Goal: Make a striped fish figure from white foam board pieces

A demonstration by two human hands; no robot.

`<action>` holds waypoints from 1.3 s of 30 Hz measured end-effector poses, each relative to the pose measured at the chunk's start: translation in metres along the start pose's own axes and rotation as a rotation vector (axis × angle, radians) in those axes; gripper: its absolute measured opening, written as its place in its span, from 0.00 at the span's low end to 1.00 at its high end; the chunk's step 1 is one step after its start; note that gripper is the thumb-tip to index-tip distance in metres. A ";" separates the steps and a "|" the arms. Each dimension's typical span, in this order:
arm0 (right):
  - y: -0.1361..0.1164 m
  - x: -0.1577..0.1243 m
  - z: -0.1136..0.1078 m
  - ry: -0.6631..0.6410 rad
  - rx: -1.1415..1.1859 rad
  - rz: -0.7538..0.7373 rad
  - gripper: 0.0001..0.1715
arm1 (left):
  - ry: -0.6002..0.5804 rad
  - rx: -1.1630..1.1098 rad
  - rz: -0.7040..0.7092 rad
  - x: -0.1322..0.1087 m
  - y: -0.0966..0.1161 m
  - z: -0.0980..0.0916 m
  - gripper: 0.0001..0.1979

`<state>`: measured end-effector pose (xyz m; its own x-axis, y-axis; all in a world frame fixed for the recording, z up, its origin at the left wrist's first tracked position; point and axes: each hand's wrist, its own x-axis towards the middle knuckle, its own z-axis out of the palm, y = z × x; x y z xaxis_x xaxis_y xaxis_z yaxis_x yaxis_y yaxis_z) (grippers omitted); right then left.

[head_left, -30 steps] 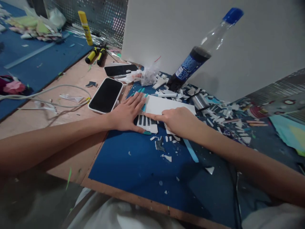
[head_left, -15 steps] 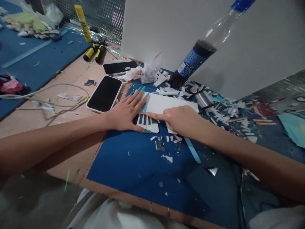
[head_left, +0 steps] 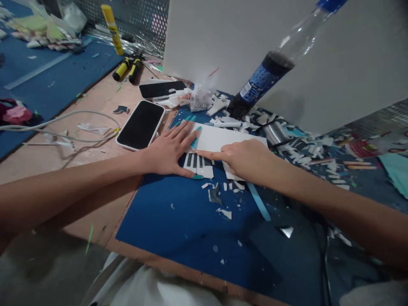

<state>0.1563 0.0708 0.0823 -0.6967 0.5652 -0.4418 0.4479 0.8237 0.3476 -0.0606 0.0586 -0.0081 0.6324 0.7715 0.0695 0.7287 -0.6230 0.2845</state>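
A white card (head_left: 219, 138) lies on the blue cutting mat (head_left: 191, 229), with a strip of black and white piano keys (head_left: 199, 163) at its near edge. My left hand (head_left: 168, 151) lies flat with spread fingers on the card's left end, its thumb beside the key strip. My right hand (head_left: 242, 159) rests on the card's right part, its index finger stretched out along the top of the keys and the other fingers curled under. Neither hand holds anything that I can see.
A white-edged phone (head_left: 141, 124) lies just left of my left hand, a second phone (head_left: 159, 89) behind it. A cola bottle (head_left: 264, 76) stands against a white board (head_left: 287, 51). Paper scraps (head_left: 306, 153) litter the mat's right side. Yellow-handled tools (head_left: 127, 70), a glue stick (head_left: 111, 26) and a cable (head_left: 63, 123) lie left.
My hands stay in place on the card. The view has shifted slightly, so the bottle's cap has moved out of the top of the picture.
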 end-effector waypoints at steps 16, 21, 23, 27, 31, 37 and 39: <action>-0.006 -0.025 -0.011 -0.009 0.049 0.177 0.40 | 0.018 0.007 0.006 0.001 -0.003 0.005 0.65; -0.018 -0.032 0.000 -0.024 0.139 0.123 0.44 | -0.006 -0.006 0.044 0.000 -0.006 0.004 0.61; -0.023 -0.032 0.003 -0.014 0.153 0.106 0.43 | 0.004 0.002 0.058 -0.001 -0.006 0.004 0.60; -0.029 -0.030 0.006 0.014 0.142 0.081 0.42 | 0.018 0.017 0.076 -0.002 -0.007 0.005 0.58; -0.032 -0.027 0.008 0.006 0.110 0.068 0.44 | 0.024 0.020 0.084 -0.001 -0.008 0.005 0.58; -0.032 -0.028 0.004 0.001 0.090 0.073 0.44 | 0.044 0.027 0.097 -0.001 -0.009 0.007 0.57; -0.031 -0.028 0.004 0.008 0.089 0.075 0.44 | 0.054 0.030 0.100 -0.001 -0.009 0.008 0.57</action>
<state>0.1641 0.0292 0.0804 -0.6633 0.6257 -0.4105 0.5472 0.7797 0.3043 -0.0661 0.0625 -0.0183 0.6879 0.7106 0.1476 0.6706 -0.7001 0.2453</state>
